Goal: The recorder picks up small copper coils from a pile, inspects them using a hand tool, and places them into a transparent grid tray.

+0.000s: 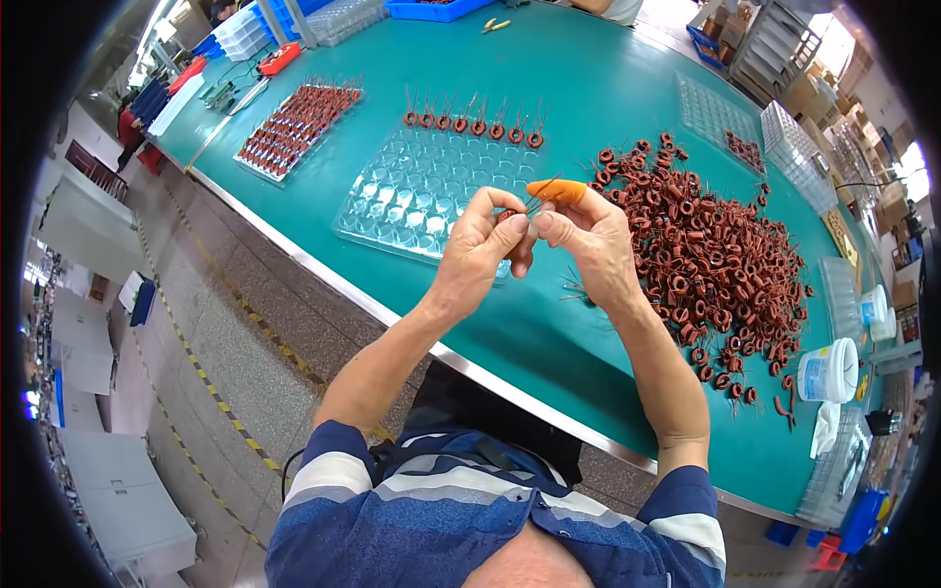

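My left hand [480, 245] pinches a small copper-wound ring coil [505, 215], mostly hidden by the fingers. Close against it, my right hand [588, 240] has thumb and forefinger together at the coil's thin wire leads [539, 204]. An orange finger cot [557, 190] covers the right forefinger. Just beyond both hands lies a clear plastic tray [402, 191] with round pockets. Along its far row stands a line of ring coils [478, 127], their leads pointing up. To the right of my right hand spreads a big loose heap of ring coils [701, 250].
A filled coil tray [299, 127] lies at the far left of the green table [569, 78]. White tubs [828, 372], clear trays [799, 147] and a tray with a few coils [720, 113] line the right side. Yellow-handled pliers [496, 25] lie at the back.
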Motion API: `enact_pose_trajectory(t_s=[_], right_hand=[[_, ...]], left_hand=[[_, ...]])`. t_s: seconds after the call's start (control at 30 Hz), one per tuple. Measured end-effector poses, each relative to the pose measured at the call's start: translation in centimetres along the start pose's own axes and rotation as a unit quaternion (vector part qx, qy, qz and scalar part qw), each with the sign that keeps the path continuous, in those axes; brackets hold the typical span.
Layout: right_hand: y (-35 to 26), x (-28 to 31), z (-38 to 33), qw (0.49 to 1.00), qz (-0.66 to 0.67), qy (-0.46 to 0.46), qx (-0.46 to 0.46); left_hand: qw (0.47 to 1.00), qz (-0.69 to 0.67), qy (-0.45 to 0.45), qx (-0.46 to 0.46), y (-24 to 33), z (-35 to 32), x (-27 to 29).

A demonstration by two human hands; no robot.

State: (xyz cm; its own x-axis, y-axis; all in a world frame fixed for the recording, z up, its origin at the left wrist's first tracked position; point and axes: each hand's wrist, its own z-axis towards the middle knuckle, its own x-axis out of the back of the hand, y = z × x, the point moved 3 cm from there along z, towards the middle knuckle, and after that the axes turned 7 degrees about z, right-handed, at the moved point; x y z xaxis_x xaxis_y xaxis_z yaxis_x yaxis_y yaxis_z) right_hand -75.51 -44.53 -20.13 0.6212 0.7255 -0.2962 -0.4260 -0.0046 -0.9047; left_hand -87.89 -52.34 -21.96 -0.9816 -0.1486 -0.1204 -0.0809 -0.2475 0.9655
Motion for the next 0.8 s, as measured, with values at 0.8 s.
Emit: enact_pose_trajectory(t_s=[0.8], right_hand=[[1.3, -0.8, -1.2, 0.979, -0.154, 0.128, 0.038]], left_hand=[[0.999, 0.037, 0.037, 0.01, -1.2, -2.0, 1.7]])
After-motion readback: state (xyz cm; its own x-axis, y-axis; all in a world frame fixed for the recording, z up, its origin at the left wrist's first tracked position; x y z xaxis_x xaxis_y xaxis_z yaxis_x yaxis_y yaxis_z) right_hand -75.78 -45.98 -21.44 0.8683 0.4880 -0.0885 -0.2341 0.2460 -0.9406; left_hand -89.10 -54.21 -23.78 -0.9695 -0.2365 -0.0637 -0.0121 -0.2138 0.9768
